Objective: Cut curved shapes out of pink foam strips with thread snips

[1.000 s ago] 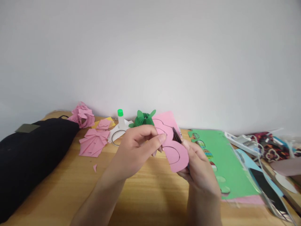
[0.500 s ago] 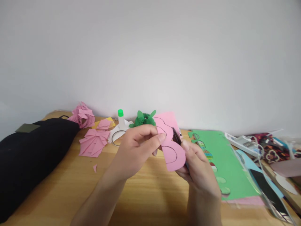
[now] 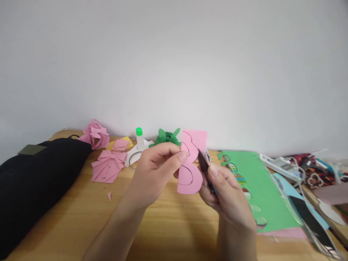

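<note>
My left hand [image 3: 159, 174] pinches the left edge of a piece of pink paper [image 3: 187, 175] between thumb and fingers. Dark curved lines are drawn on the paper, and its lower right edge is cut in rounded lobes. My right hand [image 3: 227, 188] is closed around dark scissors [image 3: 205, 168], whose blades point up and left. Their tips meet the right edge of the paper, at the notch above the middle lobe. Both hands are held above the wooden table [image 3: 168, 224]. My right fingers partly hide the scissors' handles.
Behind my hands stand a glue stick [image 3: 139, 137] and a green paper figure [image 3: 167, 137]. Folded pink paper [image 3: 110, 165] and a small scrap [image 3: 109, 196] lie left, beside a black bag [image 3: 40, 188]. Green sheets [image 3: 272, 195], a phone [image 3: 310, 221] and a power strip [image 3: 280, 166] are right.
The pink paper has turned and shifted left, away from my right thumb. The scissors show more plainly now, with their tips at the paper's edge. My left hand keeps its pinch.
</note>
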`<action>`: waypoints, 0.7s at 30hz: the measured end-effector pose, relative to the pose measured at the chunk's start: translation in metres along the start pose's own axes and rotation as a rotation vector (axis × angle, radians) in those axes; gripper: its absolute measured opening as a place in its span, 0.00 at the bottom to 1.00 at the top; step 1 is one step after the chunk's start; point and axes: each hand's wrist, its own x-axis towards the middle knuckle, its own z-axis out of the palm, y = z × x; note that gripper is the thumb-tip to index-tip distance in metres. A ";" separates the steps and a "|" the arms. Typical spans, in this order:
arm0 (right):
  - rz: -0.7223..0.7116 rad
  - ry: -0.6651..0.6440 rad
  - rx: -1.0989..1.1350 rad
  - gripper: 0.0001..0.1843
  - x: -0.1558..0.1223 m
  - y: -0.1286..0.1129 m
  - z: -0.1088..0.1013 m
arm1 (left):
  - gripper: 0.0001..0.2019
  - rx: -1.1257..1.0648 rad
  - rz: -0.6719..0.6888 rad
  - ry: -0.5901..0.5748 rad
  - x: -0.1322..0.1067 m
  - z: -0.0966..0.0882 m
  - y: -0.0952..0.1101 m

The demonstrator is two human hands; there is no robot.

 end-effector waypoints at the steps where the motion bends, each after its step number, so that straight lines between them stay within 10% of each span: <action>1: 0.002 0.000 0.002 0.22 0.000 0.000 0.000 | 0.11 0.002 0.007 0.002 0.000 0.000 0.000; 21: 0.006 0.026 0.034 0.23 0.002 0.000 0.001 | 0.13 0.108 0.004 -0.048 0.000 0.001 0.003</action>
